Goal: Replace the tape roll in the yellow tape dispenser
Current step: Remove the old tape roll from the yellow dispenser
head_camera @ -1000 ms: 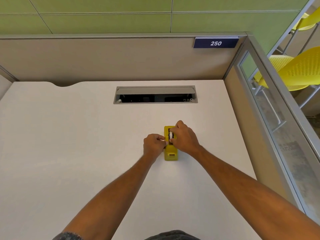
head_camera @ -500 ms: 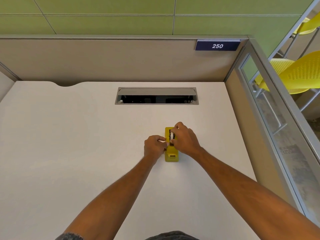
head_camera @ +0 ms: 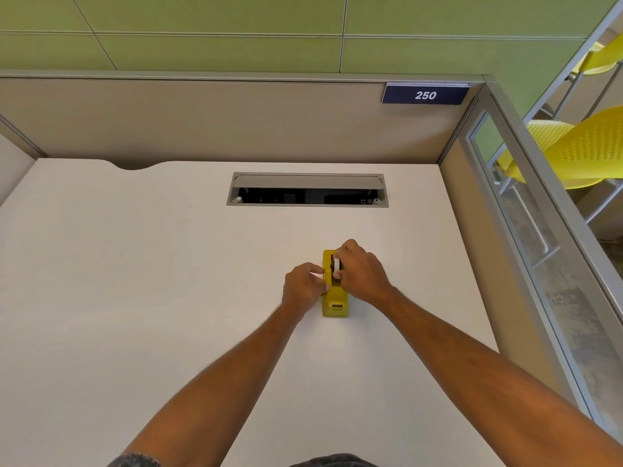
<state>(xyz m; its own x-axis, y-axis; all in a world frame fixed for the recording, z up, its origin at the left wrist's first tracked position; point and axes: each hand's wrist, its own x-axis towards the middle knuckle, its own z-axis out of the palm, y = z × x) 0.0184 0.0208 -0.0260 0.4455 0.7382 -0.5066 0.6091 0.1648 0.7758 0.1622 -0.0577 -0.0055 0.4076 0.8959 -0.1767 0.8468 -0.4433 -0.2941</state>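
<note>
on the white desk [head_camera: 135, 298], a little right of the middle, stands the yellow tape dispenser [head_camera: 333, 298], with its long side pointing away from the person and its cutter end nearest to the person. both bare hands are on it. the left hand [head_camera: 303, 286] is curled against the left side of the dispenser, and its fingertips [head_camera: 318, 269] press on the yellow wall near the roll; it looks like it holds the body steady, but how firm the hold is i cannot tell. the right hand [head_camera: 362, 273] comes over the far half of the dispenser from the right, and its thumb and fingers are closed narrowly around the white tape roll [head_camera: 336, 267]. the roll stands on its edge in the slot of the dispenser, and only a small part of it shows between the fingers. whether the roll sits fully on its place or is a little lifted, i cannot tell.

beyond the dispenser, well apart from it, a grey cable tray [head_camera: 307, 189] is set into the desk with its lid open. on the beige partition behind it hangs a dark blue sign [head_camera: 425, 94] with the number 250. to the right, behind the glass panel [head_camera: 526, 230], are yellow chairs [head_camera: 580, 146].
</note>
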